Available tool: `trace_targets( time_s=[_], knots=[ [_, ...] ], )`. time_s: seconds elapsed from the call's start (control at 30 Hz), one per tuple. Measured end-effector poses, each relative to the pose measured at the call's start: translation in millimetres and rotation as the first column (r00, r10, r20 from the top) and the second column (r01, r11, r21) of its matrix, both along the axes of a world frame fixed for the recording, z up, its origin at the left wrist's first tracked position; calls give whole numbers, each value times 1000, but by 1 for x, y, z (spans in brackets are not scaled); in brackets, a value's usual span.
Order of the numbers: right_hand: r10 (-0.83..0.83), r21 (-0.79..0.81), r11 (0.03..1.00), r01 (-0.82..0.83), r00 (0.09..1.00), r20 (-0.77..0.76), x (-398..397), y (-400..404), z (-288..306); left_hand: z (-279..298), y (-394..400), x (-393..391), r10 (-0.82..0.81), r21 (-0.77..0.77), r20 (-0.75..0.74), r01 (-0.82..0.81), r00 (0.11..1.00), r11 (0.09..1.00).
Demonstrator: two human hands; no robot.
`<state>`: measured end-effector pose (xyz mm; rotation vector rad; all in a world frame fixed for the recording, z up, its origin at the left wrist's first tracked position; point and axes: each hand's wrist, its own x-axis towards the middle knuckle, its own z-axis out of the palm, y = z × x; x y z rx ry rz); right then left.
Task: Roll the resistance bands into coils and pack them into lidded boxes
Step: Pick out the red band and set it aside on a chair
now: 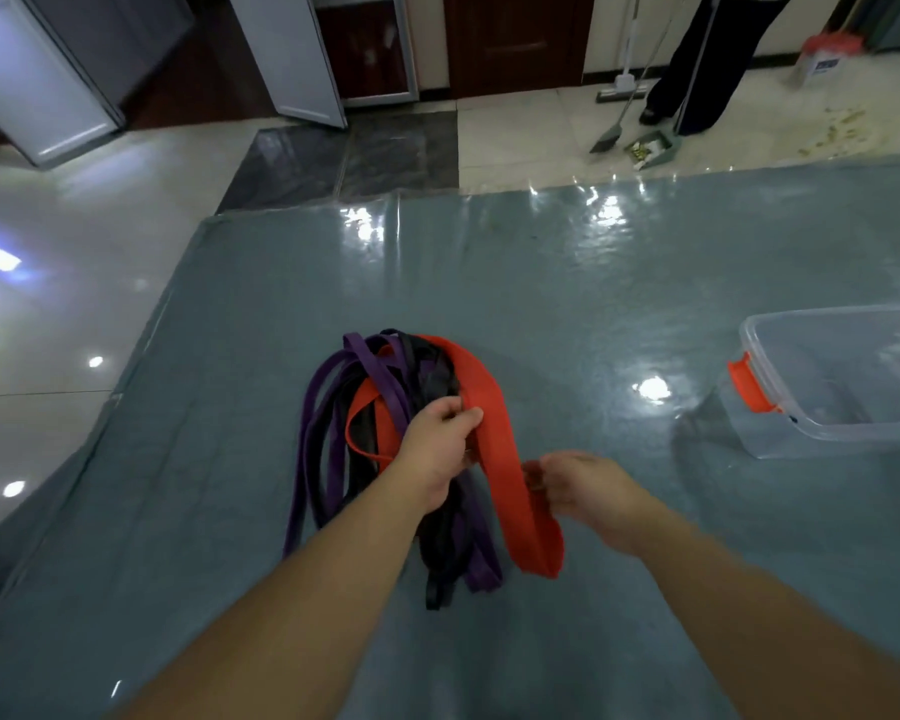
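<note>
A tangle of purple, black and red resistance bands (385, 407) lies in the middle of a blue-grey table cover. A wide red band (515, 501) runs from the pile's top down to the front right. My left hand (437, 444) pinches this red band near its upper part. My right hand (583, 485) pinches the same band's right edge lower down. A clear plastic box (832, 376) with an orange clasp stands open at the right edge, with no lid seen on it.
The table cover (593, 283) is glossy and wrinkled, and its left edge (141, 366) drops to a tiled floor. Beyond the far edge a person (697, 70) stands with a broom and dustpan (650, 148).
</note>
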<state>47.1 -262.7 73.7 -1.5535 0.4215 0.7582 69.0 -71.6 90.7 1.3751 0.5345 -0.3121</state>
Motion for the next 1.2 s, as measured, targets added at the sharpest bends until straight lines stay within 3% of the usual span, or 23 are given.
trace_targets(
  time_s=[0.1, 0.17, 0.3, 0.4, 0.5, 0.63, 0.77, 0.87, 0.93, 1.07, 1.2],
  knots=[
    [-95, 34, 995, 94, 994, 47, 43, 17, 21, 19, 8, -8, -149, 173, 112, 129, 982, 976],
    [-151, 92, 985, 148, 988, 22, 69, 27, 36, 28, 7, -19, -277, 206, 173, 240, 945, 949],
    [9, 73, 997, -4, 998, -64, 91, 41, 63, 36, 3, -35, -444, 284, 239, 375, 864, 882],
    [-30, 8, 1000, 30, 999, -27, 100, 48, 70, 35, 11, -36, -452, 340, 199, 371, 870, 864],
    [-136, 75, 989, 131, 989, 59, 105, 51, 81, 27, 25, -34, -497, 417, 112, 414, 860, 809],
    [-186, 190, 970, 153, 968, 170, 104, 49, 101, 22, 42, -22, -386, 514, 51, 307, 921, 801],
    [-220, 307, 943, 127, 931, 292, 98, 47, 135, 40, 49, 1, -287, 618, 102, 166, 952, 768],
    [-202, 372, 927, 51, 903, 380, 93, 46, 160, 52, 52, 24, -313, 723, 203, 73, 928, 687],
    [-213, 430, 903, 16, 885, 414, 90, 46, 178, 68, 51, 35, -332, 770, 172, 84, 927, 632],
    [-232, 541, 838, -72, 851, 472, 86, 42, 201, 86, 44, 52, -393, 758, 218, 99, 893, 645],
    [-235, 522, 850, -71, 836, 496, 86, 35, 204, 94, 43, 61, -361, 804, 257, 9, 896, 594]
  ],
)
